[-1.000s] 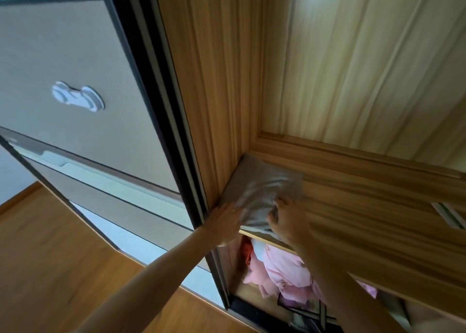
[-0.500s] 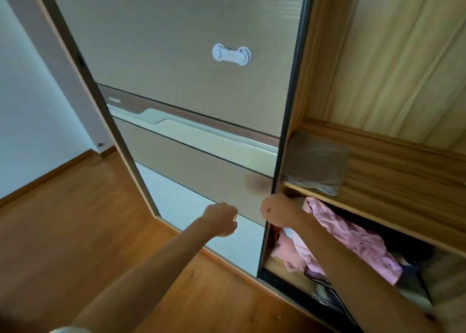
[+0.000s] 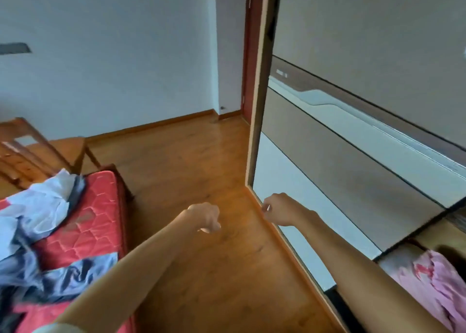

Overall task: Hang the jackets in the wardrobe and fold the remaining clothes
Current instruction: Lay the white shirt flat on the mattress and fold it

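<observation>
pink garment (image 3: 438,282): cut by right edge | clothes pile (image 3: 37,211): cut left

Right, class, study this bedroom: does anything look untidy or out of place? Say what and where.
Yes. Crumpled white and grey clothes lie heaped, unfolded, on the red mattress at the left. A pink garment sits bunched inside the wardrobe, lower right, rather than folded. Nothing looks spilled or broken.
</observation>
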Tool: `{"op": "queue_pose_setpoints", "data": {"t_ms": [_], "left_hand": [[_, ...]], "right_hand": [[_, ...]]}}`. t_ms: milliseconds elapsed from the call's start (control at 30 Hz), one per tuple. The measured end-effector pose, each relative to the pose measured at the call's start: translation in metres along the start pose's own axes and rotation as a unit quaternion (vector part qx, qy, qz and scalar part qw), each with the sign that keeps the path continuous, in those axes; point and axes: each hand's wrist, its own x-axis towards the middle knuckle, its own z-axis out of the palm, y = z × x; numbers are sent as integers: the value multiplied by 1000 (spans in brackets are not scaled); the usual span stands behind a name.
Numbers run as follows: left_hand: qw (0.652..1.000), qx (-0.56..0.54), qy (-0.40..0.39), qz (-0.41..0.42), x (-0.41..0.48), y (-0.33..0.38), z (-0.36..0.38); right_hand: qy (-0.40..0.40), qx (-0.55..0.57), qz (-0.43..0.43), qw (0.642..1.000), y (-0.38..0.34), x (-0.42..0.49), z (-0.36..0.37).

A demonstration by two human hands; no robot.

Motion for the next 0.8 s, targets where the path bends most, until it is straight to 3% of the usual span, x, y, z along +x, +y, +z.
{"op": "queue_pose_setpoints", "data": {"t_ms": [367,600,800], "left_hand": [[973,-108,-41,-202,-48,-205,66],[916,-215,-50,-334,-79,-297,76],[873,-255,7,-415,-106,-349,82]], "right_hand": [[-143,-84,-169,972,-179,130,52],[-207,-88,-250,942,-292,208,63],[-249,-94,-330,906,-397,257,68]]}}
